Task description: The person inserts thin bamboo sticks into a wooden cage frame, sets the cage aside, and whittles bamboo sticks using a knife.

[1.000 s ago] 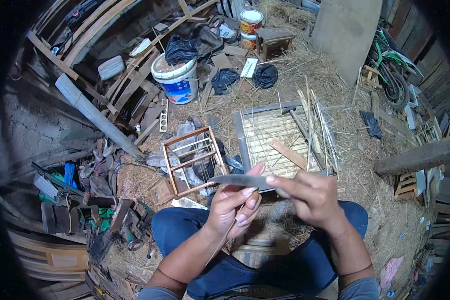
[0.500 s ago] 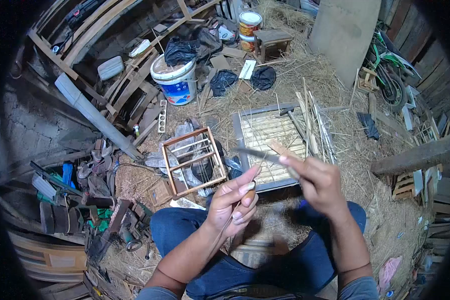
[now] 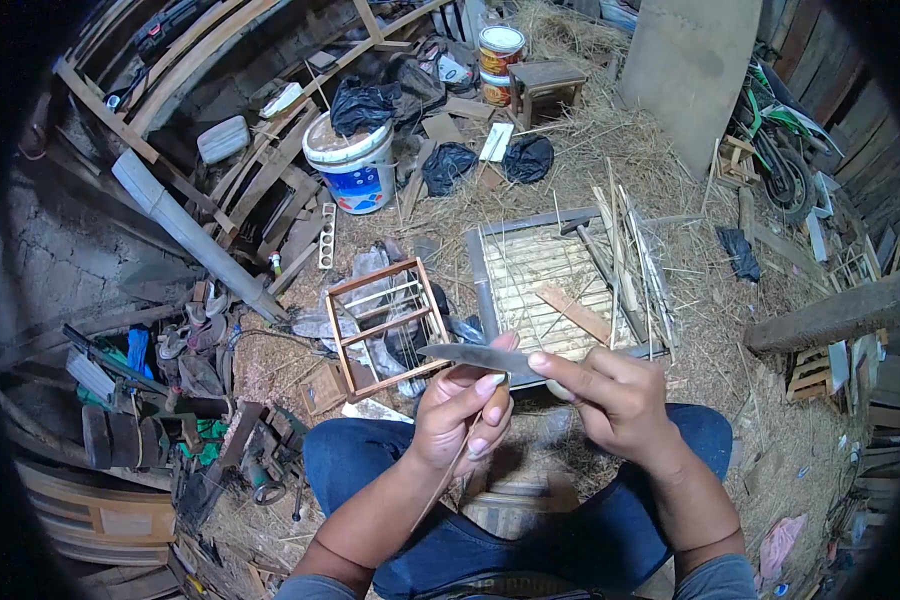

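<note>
My right hand [image 3: 618, 402] is closed on a knife, its index finger stretched along the back of the metal blade [image 3: 478, 358]. The blade points left and lies across the fingertips of my left hand [image 3: 460, 425]. That left hand is pinched around a thin wooden stick [image 3: 440, 488], which trails down along my forearm. Whether the edge touches the stick I cannot tell, as the fingers hide its upper end. Beyond my hands, a small wooden frame [image 3: 385, 328] with thin crossbars leans at the left. A slatted panel [image 3: 478, 272] with a grey border lies to its right.
On the panel rest a flat wood piece [image 3: 574, 314], a hammer [image 3: 602, 258] and several long thin strips [image 3: 625, 262]. A white bucket [image 3: 358, 175] and a small stool [image 3: 547, 77] stand further back. A thick beam [image 3: 828, 312] juts in from the right. Straw and shavings cover the floor.
The knife and my right hand have moved down and left, bringing the blade over my left fingertips. My left hand has barely shifted and still holds the stick.
</note>
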A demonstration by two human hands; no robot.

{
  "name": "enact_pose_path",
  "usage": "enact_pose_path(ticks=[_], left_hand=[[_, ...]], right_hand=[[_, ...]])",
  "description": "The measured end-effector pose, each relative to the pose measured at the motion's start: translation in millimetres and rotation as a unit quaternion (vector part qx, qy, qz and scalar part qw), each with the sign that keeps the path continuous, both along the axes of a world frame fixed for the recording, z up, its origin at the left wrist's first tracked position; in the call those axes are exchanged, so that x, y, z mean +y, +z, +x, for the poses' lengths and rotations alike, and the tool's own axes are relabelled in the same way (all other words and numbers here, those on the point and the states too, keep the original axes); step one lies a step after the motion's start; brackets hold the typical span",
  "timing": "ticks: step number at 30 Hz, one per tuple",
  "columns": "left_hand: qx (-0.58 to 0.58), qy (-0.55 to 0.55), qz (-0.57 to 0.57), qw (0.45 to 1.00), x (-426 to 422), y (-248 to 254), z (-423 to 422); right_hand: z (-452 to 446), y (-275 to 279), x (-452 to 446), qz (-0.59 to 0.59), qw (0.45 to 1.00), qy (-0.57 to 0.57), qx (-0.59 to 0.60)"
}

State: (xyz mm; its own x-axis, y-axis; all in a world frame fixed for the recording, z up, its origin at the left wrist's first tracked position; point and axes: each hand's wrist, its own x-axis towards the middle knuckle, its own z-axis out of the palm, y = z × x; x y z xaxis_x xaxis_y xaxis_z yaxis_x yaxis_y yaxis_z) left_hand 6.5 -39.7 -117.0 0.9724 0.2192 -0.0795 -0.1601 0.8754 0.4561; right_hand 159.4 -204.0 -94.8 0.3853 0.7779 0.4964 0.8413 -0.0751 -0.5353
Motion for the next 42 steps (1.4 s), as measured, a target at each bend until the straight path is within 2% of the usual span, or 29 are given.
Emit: enact_pose_path(ticks=[15,26,31,34,36,39,42], left_hand=[[0.088,0.055,0.134,0.986,-4,-1,-1],[0.07,0.022,0.017,0.997,0,-6,2],[0.029,0.017,0.024,0.999,-1,-5,-5],[0.054,0.024,0.006,0.998,1,-4,-2],[0.007,-0.001,-0.013,1.0,3,-8,-2],[0.062,0.015,0.018,0.998,-3,-3,-2],[0.038,0.0,0.022,0.999,-1,-5,-4]], right_hand=[[0,1,-4,-0.02,0.998,-0.004,-0.064],[11,-8,0,-0.011,0.998,-0.022,-0.061],[34,2,-7,-0.013,0.994,-0.108,-0.033],[17,12,-4,0.008,0.996,-0.077,-0.032],[9,7,-3,0.027,0.998,-0.049,-0.034],[1,0,-2,-0.015,0.998,0.003,-0.058],[0,-1,-1,-0.022,0.998,0.012,-0.063]])
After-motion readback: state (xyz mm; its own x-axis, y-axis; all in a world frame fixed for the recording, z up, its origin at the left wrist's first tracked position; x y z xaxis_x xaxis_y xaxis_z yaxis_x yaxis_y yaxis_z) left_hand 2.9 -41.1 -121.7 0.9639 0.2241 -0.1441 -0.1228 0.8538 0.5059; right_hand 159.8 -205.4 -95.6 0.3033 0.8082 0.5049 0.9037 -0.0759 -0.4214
